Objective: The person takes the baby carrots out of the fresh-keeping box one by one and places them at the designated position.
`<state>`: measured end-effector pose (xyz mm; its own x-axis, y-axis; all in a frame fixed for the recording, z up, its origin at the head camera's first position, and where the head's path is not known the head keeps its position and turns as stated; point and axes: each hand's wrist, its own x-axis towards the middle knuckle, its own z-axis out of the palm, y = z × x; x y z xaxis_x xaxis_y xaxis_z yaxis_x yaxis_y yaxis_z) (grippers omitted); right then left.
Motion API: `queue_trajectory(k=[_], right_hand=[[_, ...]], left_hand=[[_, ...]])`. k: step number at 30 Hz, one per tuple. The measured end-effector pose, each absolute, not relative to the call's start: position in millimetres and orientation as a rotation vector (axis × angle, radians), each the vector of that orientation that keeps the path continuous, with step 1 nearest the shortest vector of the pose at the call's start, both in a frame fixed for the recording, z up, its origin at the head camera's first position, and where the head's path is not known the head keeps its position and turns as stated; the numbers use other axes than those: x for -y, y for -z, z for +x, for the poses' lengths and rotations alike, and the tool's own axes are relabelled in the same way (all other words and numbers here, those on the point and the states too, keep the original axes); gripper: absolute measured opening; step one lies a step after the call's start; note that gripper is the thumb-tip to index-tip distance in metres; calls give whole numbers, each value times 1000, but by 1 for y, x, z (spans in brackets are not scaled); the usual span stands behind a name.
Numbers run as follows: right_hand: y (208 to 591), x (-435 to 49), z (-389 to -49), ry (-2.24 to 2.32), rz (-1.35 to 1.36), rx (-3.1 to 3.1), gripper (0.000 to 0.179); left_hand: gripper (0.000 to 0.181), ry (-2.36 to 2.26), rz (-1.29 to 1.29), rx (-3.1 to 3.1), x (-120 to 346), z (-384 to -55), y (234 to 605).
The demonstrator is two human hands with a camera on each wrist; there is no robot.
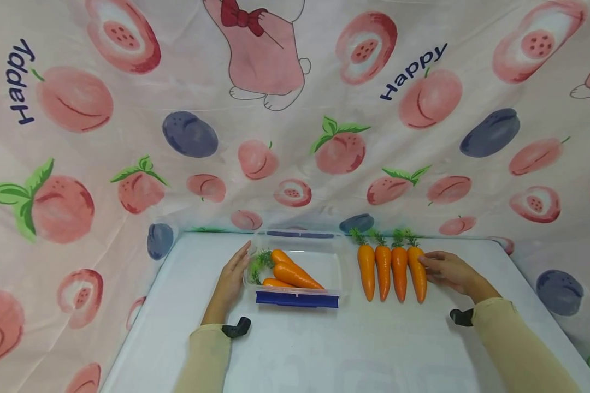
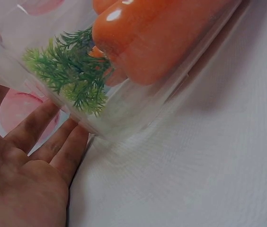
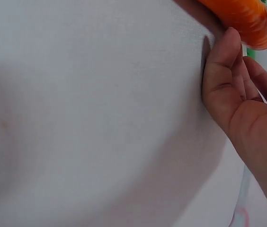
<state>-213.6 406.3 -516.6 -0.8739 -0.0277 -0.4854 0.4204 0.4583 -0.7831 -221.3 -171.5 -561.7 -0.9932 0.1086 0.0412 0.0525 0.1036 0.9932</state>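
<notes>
A peach-print cloth [image 1: 285, 125] hangs in soft creases behind a white bench [image 1: 295, 349], which shows a fine weave close up. The left hand [image 1: 232, 277] is extended, its straight fingers laid against the left wall of a clear plastic box [image 1: 324, 262], rectangular with a stiff blue flap [image 1: 297, 299] in front. Inside, three carrots [image 1: 296, 274], glossy and tapered, lie piled with feathery green tops [image 1: 260, 263] toward the left hand, just across that wall. Right of the box, four carrots [image 1: 383, 273] stand side by side, tips toward the person. The right hand [image 1: 447, 271], fingers loosely bent, touches the rightmost one [image 1: 417, 273] near its broad end, from the right; whether it grips cannot be told.
</notes>
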Motion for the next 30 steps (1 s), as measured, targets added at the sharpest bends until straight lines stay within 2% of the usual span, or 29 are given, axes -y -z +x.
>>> queue_trajectory(k=[13,30], right_hand=[[498,-410,-217,1308,288,-2409,89],[470,-372,-223,1350,73,-2460,68]], left_hand=[[48,-2072,151,-2274,170,-218,555],[51,-2119,162,-2215,172,-220,558]])
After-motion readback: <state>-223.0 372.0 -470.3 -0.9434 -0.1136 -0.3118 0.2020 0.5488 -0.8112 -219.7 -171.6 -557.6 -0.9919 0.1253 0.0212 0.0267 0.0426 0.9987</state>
